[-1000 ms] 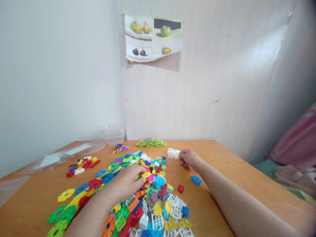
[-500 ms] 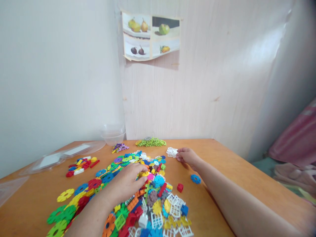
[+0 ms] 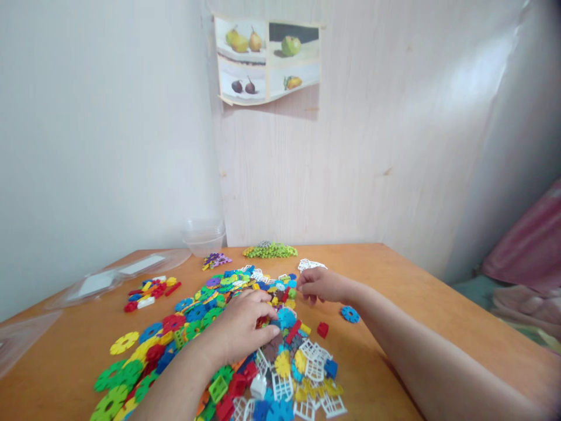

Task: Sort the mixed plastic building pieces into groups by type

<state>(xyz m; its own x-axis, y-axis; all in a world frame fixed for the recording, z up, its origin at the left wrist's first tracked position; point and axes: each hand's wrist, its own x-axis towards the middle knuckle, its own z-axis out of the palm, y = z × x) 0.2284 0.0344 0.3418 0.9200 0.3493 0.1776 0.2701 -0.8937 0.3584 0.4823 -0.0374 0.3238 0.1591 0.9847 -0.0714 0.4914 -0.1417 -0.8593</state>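
Observation:
A big heap of mixed plastic building pieces (image 3: pixel 228 310) lies across the middle of the table. My left hand (image 3: pixel 245 321) rests over it, thumb and fingers apart, with pieces showing between them and nothing visibly gripped. Beside the heap's right edge is my right hand (image 3: pixel 324 285), its fingers loosely bent and apart, seemingly holding nothing. Just behind that hand lies a small pile of white lattice pieces (image 3: pixel 310 265), partly hidden by it. Nearest the left thumb are a light-blue notched disc (image 3: pixel 286 318) and a red bar (image 3: pixel 293 331). More white lattice fence pieces (image 3: pixel 315 362) sit at the front right.
Green pieces (image 3: pixel 274 251) and purple pieces (image 3: pixel 217 261) form small piles at the back. Clear bowls (image 3: pixel 204 237) stand by the wall. Red, white and yellow bricks (image 3: pixel 151 292) and clear plastic bags (image 3: pixel 99 283) lie left. A blue disc (image 3: pixel 350 314) and red brick (image 3: pixel 323 329) lie right.
My right hand has left the white lattice pile and come back toward the heap's right edge. My left hand has shifted slightly right over the heap, and the view has moved a little.

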